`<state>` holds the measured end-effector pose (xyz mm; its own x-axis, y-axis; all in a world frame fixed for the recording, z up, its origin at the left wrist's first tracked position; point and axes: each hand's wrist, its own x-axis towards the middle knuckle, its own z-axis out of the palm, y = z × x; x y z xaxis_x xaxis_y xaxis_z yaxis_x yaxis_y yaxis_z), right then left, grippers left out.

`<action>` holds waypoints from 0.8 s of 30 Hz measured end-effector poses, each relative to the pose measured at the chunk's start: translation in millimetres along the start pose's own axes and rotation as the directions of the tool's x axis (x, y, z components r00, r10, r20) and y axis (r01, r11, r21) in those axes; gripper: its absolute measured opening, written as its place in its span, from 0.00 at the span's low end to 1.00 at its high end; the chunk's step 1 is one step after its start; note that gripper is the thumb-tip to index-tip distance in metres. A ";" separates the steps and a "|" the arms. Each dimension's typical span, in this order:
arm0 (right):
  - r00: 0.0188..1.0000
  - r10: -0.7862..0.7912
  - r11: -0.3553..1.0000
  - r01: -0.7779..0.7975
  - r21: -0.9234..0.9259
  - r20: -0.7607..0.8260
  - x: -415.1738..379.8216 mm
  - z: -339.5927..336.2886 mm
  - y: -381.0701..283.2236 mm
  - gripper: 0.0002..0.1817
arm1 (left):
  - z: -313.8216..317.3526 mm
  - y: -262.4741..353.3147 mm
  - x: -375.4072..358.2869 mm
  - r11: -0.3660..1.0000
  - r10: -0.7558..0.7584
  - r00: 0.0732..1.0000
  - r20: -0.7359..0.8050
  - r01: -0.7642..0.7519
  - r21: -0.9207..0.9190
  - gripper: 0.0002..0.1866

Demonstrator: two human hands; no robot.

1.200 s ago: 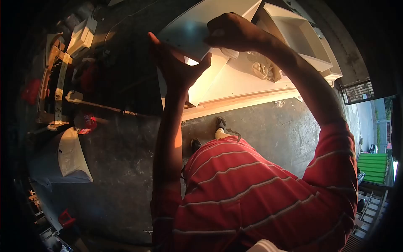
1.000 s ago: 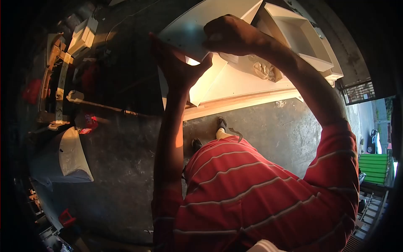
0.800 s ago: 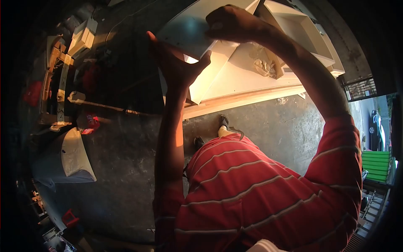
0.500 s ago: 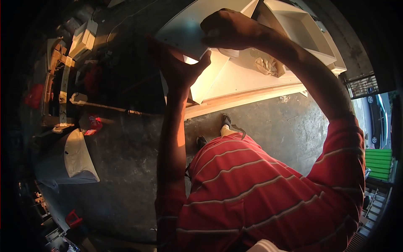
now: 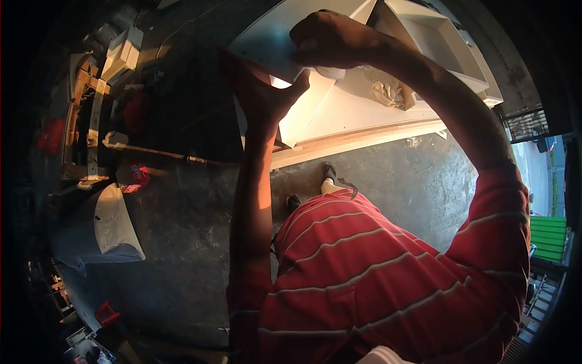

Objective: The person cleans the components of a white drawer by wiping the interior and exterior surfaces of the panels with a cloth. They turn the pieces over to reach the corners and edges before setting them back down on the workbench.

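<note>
A white panel, part of a box-like wooden piece, tilts up in front of me. My left hand grips its near corner, thumb on the right side and fingers in deep shadow on the left. Closed and resting over the panel's right part is my right hand; what its fingers hold, if anything, is hidden. Below the hands lies a larger white board with a bare wood front edge. Crumpled pale paper or cloth sits on that board, right of my hands.
An open white drawer-like box stands at the upper right. On the dark floor to the left are a wooden frame, a long-handled tool, a red packet and a pale sheet-like piece. A red stool is lower left.
My view has shifted slightly, and the car in the doorway at right has gone from sight. Both hands keep nearly the same place on the panel.
</note>
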<state>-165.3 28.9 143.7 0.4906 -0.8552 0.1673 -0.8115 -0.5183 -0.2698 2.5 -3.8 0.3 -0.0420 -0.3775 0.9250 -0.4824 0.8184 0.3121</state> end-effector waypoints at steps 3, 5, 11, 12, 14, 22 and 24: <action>0.985 0.171 0.985 -0.171 0.023 -0.017 5.2 -3.4 13.9 0.12 | 0.9 3.2 -3.7 0.998 -0.054 0.998 0.011 0.054 -0.020 0.74; 0.976 0.217 0.976 -0.216 0.038 -0.020 5.0 -2.8 19.5 0.13 | -0.8 2.2 -2.8 0.987 -0.112 0.992 0.050 0.117 -0.108 0.74; 0.996 0.084 0.996 -0.084 0.004 -0.038 13.4 2.7 16.4 0.13 | -2.7 1.3 -0.7 0.988 -0.112 0.991 0.077 0.120 -0.100 0.74; 0.998 0.044 0.999 -0.045 -0.017 -0.044 16.3 -2.3 16.6 0.14 | -2.2 0.6 -3.1 0.988 -0.113 0.991 0.077 0.120 -0.095 0.74; 0.998 -0.023 0.999 0.022 -0.027 -0.050 11.4 3.5 6.9 0.14 | 1.9 -0.6 -5.9 0.998 -0.068 0.997 0.031 0.068 -0.003 0.74; 0.999 -0.039 0.999 0.039 -0.015 -0.024 18.0 7.3 3.3 0.13 | 1.9 -6.2 -9.9 0.995 -0.097 0.992 0.075 0.098 -0.005 0.73; 0.989 -0.149 0.988 0.149 0.032 -0.002 16.5 4.8 3.8 0.14 | 2.6 -7.1 -12.4 0.992 -0.122 0.985 0.119 0.124 -0.005 0.73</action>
<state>-158.8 12.8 140.9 0.6055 -0.7683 0.2075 -0.7188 -0.6399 -0.2717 4.2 -6.0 -13.9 -0.0865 -0.5235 0.8477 -0.4792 0.7678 0.4253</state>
